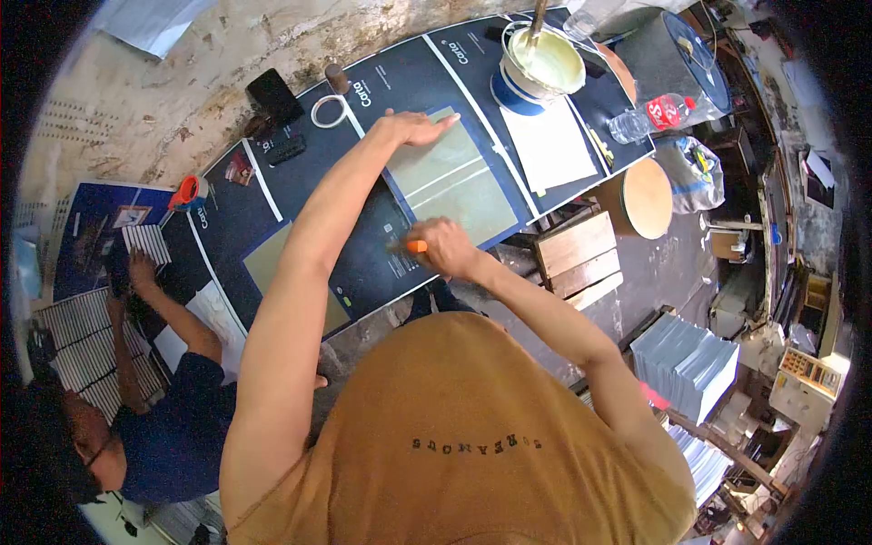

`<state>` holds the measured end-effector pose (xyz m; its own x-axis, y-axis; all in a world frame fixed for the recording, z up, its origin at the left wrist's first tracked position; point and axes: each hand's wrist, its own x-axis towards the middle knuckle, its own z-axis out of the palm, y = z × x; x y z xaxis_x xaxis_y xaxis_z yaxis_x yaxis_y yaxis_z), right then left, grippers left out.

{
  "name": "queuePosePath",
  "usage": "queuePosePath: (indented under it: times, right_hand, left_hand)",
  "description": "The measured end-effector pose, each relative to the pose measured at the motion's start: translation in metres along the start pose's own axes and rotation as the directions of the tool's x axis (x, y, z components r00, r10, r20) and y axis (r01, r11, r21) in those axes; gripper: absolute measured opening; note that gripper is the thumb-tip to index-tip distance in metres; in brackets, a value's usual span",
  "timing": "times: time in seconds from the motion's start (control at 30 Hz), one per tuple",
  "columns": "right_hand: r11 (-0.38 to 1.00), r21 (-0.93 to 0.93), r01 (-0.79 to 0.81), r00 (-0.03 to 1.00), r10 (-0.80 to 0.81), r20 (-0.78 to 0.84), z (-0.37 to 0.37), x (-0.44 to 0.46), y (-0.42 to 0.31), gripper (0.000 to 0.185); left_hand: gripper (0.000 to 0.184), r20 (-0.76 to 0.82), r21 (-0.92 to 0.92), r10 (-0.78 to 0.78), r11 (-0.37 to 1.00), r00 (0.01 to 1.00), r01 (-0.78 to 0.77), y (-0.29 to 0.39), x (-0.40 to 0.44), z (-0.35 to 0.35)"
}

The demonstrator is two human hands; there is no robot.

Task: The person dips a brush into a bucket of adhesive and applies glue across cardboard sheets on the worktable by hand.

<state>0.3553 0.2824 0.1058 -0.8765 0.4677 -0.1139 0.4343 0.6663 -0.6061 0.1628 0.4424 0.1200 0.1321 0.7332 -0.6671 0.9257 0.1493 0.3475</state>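
On the dark table, a grey-green board lies inside a dark blue border, with a pale line across it. My left hand rests flat on the board's upper edge, fingers stretched out. Below the board's lower left corner, my right hand is closed round an orange-handled tool, whose tip is blurred. Further left, my left arm partly covers another grey-green board. A white sheet lies right of the first board, beside a bucket of pale paste with a stick in it.
A tape roll, a black box and an orange tape dispenser stand towards the wall. A plastic bottle is near the right end. At the left, a co-worker handles striped sheets. A round stool stands at the right.
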Motion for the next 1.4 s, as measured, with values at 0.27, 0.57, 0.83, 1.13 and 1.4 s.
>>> queuePosePath:
  times: [0.27,0.57,0.83,1.13,1.4]
  right_hand:
    - [0.976,-0.196,-0.095,0.895,-0.003,-0.446,0.012,0.018,0.046,0.030]
    - [0.991,-0.104,-0.087,0.915,0.039,-0.401,-0.045,-0.027,-0.007,0.043]
    - [0.989,-0.134,0.070,0.989,-0.086,-0.120,-0.005,-0.081,-0.021,0.036]
    - [0.948,-0.319,0.004,1.000,0.004,0.024,-0.012,-0.100,-0.025,0.034]
    - [0.868,-0.497,0.018,0.998,-0.045,-0.042,0.000,-0.120,-0.032,0.037]
  left_hand:
    - [0.107,-0.024,0.042,-0.009,0.999,1.000,0.010,0.003,-0.003,0.006]
    - [0.107,-0.110,0.117,-0.043,0.992,0.993,0.056,0.009,0.000,0.018]
    - [0.106,-0.155,0.075,-0.055,0.995,0.986,0.068,0.006,-0.001,0.028]
    - [0.104,-0.166,0.087,-0.041,0.995,0.985,0.056,0.009,0.002,0.025]
    - [0.103,-0.155,0.113,-0.030,0.992,0.987,0.048,0.009,0.001,0.026]
